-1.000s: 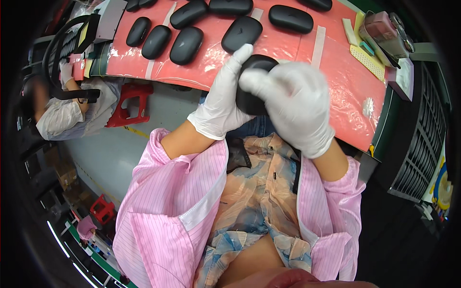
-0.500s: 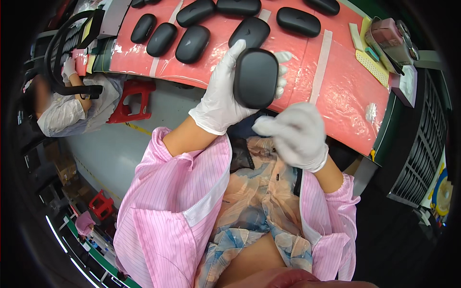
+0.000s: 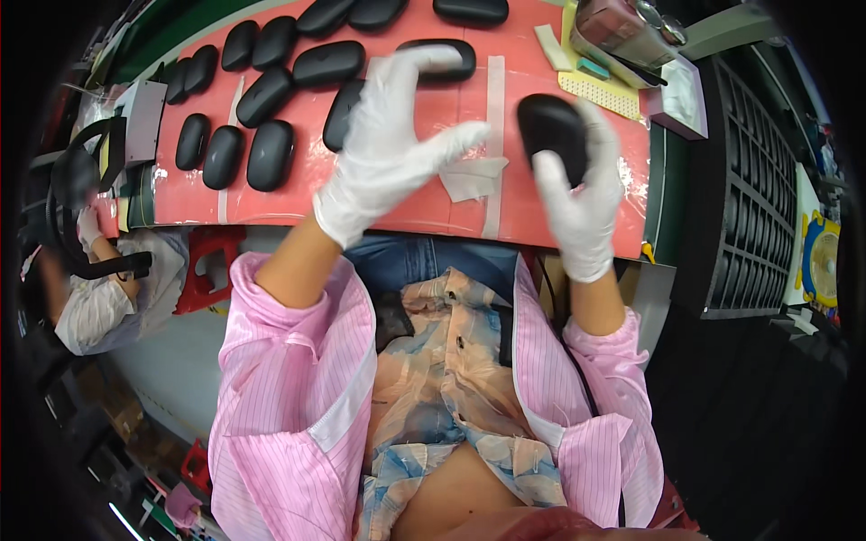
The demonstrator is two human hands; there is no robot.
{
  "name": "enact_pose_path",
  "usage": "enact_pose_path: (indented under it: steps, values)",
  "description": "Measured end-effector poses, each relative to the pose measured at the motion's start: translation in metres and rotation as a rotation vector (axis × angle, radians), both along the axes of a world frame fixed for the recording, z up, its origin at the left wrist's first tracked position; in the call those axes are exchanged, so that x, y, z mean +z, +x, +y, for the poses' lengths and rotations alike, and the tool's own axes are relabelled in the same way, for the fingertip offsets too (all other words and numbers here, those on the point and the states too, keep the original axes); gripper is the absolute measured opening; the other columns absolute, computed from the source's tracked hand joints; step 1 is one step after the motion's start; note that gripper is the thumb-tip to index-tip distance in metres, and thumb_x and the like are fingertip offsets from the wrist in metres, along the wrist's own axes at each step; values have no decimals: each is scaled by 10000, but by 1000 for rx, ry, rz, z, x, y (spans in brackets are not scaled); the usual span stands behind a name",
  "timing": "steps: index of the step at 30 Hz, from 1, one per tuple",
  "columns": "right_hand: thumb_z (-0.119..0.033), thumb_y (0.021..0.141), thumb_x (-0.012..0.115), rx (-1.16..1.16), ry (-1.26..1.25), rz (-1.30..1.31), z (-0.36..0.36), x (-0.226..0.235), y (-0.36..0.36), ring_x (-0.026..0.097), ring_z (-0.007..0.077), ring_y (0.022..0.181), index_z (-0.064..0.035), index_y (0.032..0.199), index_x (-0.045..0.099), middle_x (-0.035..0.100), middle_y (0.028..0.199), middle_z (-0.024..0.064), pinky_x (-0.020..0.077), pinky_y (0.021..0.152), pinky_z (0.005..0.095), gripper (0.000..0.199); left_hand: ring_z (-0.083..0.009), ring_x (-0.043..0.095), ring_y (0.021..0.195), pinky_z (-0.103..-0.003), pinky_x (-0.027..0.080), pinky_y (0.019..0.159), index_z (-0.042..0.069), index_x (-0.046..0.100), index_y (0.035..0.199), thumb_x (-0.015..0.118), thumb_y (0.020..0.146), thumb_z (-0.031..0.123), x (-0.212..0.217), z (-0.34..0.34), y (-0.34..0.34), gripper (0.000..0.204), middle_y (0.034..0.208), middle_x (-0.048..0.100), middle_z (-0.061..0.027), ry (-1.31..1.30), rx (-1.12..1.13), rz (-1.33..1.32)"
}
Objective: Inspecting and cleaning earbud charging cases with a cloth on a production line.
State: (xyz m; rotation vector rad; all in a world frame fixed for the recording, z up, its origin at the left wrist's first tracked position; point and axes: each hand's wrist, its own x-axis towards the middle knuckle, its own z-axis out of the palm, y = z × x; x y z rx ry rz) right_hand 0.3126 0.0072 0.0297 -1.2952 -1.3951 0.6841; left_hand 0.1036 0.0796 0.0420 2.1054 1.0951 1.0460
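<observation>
My right hand (image 3: 582, 180), in a white glove, grips a black rounded case (image 3: 552, 135) between thumb and fingers, above the right part of the pink-covered table. My left hand (image 3: 383, 144), gloved too, is open with thumb and fingers spread and nothing between them. It hangs over the middle of the table and partly covers a black case (image 3: 341, 115) behind it. Between my two hands a crumpled white cloth or wipe (image 3: 473, 178) lies across a pale tape strip (image 3: 495, 99).
Several similar black cases (image 3: 271, 155) lie across the table's left and far side. A clear container (image 3: 622, 36), yellow pads (image 3: 600, 93) and a white box (image 3: 681, 97) stand at the right. A black slotted rack (image 3: 744, 198) is beyond. A co-worker (image 3: 113, 288) sits at the left beside a red stool (image 3: 206, 270).
The case has passed from my left hand to my right and moved rightward. My left hand has opened. The white cloth now shows on the table. The view has shifted.
</observation>
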Motion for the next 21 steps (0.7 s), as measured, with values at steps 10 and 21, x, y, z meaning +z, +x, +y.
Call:
enact_pose_path:
  steps: [10, 21]
  values:
    - [-229, 863, 685, -348, 109, -959, 47, -3, 91, 586, 338, 1027, -47, 1232, 608, 623, 1123, 183, 459, 902, 408, 419, -344, 563, 1112, -393, 468, 932, 40, 521, 1262, 789, 707, 323, 7, 55, -4, 678, 1212, 599, -174, 48, 26, 571]
    - [-159, 598, 817, 283, 466, -310, 1, 18, -33, 602, 300, 950, -98, 1191, 632, 628, 1071, 99, 467, 881, 410, 625, -219, 543, 1200, -363, 424, 1011, 35, 513, 1293, 569, 938, 430, 20, -45, -20, 535, 1289, 568, -119, -1299, -483, -1043]
